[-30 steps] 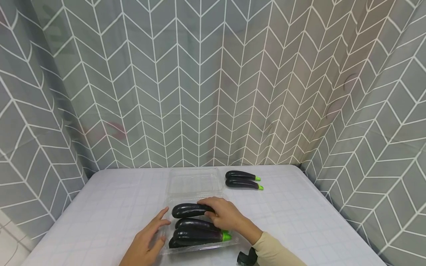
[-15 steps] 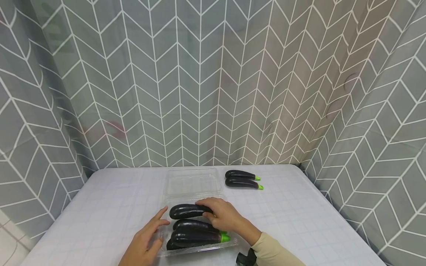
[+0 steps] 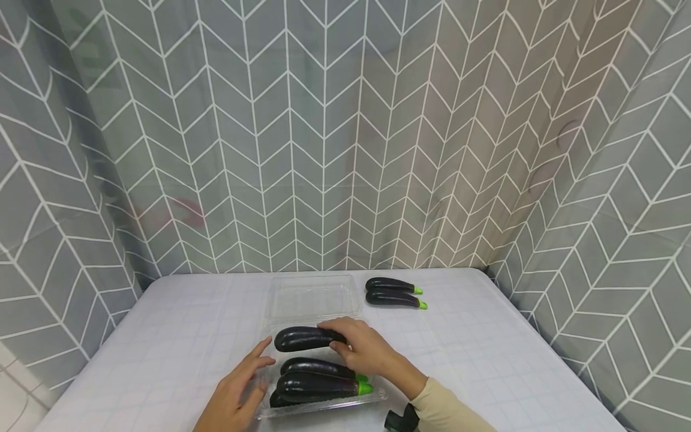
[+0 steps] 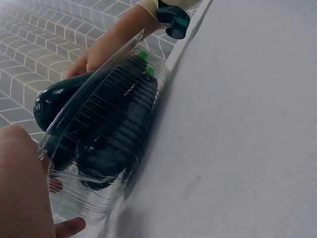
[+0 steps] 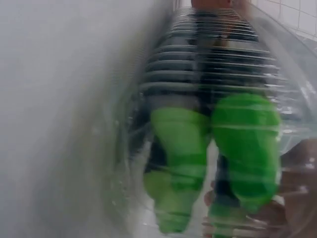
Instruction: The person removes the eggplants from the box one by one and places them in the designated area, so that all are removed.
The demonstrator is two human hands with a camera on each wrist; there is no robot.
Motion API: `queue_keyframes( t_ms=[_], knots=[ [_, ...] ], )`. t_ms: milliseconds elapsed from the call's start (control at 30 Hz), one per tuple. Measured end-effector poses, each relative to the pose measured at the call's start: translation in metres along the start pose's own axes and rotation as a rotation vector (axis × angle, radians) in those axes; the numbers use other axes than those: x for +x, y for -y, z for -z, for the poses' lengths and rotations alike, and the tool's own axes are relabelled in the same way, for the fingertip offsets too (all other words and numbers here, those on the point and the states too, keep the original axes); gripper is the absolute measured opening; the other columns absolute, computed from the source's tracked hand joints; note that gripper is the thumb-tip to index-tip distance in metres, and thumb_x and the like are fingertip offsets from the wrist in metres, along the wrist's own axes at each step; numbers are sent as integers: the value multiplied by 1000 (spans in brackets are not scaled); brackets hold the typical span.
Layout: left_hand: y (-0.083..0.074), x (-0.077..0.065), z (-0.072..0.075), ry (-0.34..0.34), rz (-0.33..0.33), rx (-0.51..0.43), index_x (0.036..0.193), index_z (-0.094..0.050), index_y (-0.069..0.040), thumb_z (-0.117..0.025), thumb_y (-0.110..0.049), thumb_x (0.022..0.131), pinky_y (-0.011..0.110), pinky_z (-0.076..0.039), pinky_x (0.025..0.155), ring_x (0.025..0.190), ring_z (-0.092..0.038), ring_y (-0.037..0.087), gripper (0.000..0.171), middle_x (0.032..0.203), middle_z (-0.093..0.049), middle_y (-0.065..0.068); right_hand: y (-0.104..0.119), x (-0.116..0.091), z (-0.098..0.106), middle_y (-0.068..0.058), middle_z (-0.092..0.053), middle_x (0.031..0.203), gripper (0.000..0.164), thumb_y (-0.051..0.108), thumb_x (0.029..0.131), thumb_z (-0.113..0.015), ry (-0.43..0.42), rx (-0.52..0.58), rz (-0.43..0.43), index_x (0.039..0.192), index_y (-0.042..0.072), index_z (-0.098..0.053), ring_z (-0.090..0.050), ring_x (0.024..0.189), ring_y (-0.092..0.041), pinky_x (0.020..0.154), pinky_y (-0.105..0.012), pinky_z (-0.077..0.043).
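Observation:
My right hand (image 3: 361,347) grips the stem end of a dark eggplant (image 3: 302,339), its rounded end pointing left. That eggplant is over the rear part of an open clear plastic clamshell container (image 3: 324,408). More dark eggplants (image 3: 315,385) lie in the container's front part, green stems toward the right. My left hand (image 3: 234,387) is at the container's left side, fingers spread and loosely bent. In the left wrist view, its fingertips (image 4: 72,227) are close to the container's ribbed end. Green stems (image 5: 247,148) show through the plastic in the right wrist view, which is blurred.
The clear lid (image 3: 313,297) lies folded back behind the container. Two more eggplants (image 3: 394,294) lie side by side on the white tablecloth at the back right. A black wrist device (image 3: 401,419) is at the right sleeve. A patterned grey curtain (image 3: 324,150) hangs behind the table.
The container has shifted slightly left. The gripped eggplant has moved a little left and then slightly up, widening the gap to the eggplants in front. My left hand has hardly moved.

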State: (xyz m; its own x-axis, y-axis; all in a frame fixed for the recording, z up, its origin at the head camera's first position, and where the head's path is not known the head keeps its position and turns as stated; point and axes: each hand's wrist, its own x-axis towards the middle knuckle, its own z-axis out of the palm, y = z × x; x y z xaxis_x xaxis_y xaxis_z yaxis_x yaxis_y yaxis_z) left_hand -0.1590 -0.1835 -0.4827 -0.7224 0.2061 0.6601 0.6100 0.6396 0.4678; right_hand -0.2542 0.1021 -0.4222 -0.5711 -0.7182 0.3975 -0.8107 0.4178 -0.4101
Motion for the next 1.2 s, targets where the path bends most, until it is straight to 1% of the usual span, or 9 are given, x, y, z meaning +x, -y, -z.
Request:
queue_keyframes(
  t_ms=[100, 200, 300, 400, 633, 800, 933, 1067, 1200],
  knots=[
    [0, 0, 0, -1, 3, -3, 121, -68, -13, -71, 10, 78, 40, -59, 86, 131, -59, 27, 49, 153, -54, 9, 1, 0, 4, -5, -67, 135, 40, 4, 100, -67, -16, -6, 14, 139, 6, -63, -62, 124, -19, 103, -39, -50],
    [0, 0, -1, -9, -6, -1, 121, -69, -10, -71, 11, 77, 30, -57, 88, 130, -59, 27, 49, 153, -54, 9, 0, 0, 8, -6, -67, 135, 40, 3, 99, -67, -30, -1, 24, 139, 5, -63, -62, 125, -21, 104, -40, -50],
    [1, -1, -2, -20, -11, 1, 121, -69, -10, -70, 12, 76, 16, -47, 95, 132, -58, 25, 50, 152, -54, 8, -1, -1, 14, -7, -67, 135, 40, 2, 99, -67, -48, 1, 40, 139, 4, -62, -62, 125, -22, 103, -40, -50],
    [1, -1, -3, -27, -7, 3, 121, -69, -11, -70, 12, 76, 9, -38, 99, 133, -57, 23, 51, 153, -54, 5, -2, -1, 22, -8, -67, 135, 41, 0, 99, -67, -70, -8, 62, 139, 3, -62, -63, 124, -23, 100, -40, -52],
    [1, 1, -3, -26, -16, -7, 122, -69, -12, -68, 12, 77, 9, -36, 102, 136, -53, 17, 51, 156, -51, 0, -7, -6, 45, -8, -68, 133, 40, -2, 97, -68, -151, -29, 77, 137, 1, -64, -64, 121, -24, 97, -42, -54],
    [3, 2, -3, -62, -69, -2, 121, -69, -12, -68, 14, 73, 8, -34, 103, 137, -53, 15, 54, 154, -53, 4, -13, -12, 55, -7, -68, 132, 41, -2, 97, -69, -156, -39, 30, 137, 2, -64, -64, 119, -22, 94, -43, -55],
    [3, 1, -3, -76, -80, -7, 120, -69, -11, -67, 14, 71, 9, -33, 105, 138, -51, 12, 56, 153, -53, 6, -18, -17, 61, -6, -68, 133, 42, -3, 96, -69, -166, -57, 2, 137, 3, -64, -63, 122, -23, 97, -44, -54],
    [3, 0, -4, -77, -75, -18, 119, -69, -9, -66, 14, 70, 9, -32, 105, 138, -50, 11, 54, 153, -54, 7, -21, -20, 65, -7, -68, 133, 41, -2, 96, -69, -175, -73, 10, 137, 3, -65, -63, 124, -25, 98, -46, -53],
    [4, -1, -5, -82, -85, -18, 121, -69, -12, -66, 14, 70, 9, -32, 105, 138, -51, 13, 57, 152, -54, 8, -24, -23, 68, -10, -68, 132, 42, -4, 96, -69, -186, -88, 28, 137, 2, -64, -63, 122, -28, 97, -47, -54]
  ],
)
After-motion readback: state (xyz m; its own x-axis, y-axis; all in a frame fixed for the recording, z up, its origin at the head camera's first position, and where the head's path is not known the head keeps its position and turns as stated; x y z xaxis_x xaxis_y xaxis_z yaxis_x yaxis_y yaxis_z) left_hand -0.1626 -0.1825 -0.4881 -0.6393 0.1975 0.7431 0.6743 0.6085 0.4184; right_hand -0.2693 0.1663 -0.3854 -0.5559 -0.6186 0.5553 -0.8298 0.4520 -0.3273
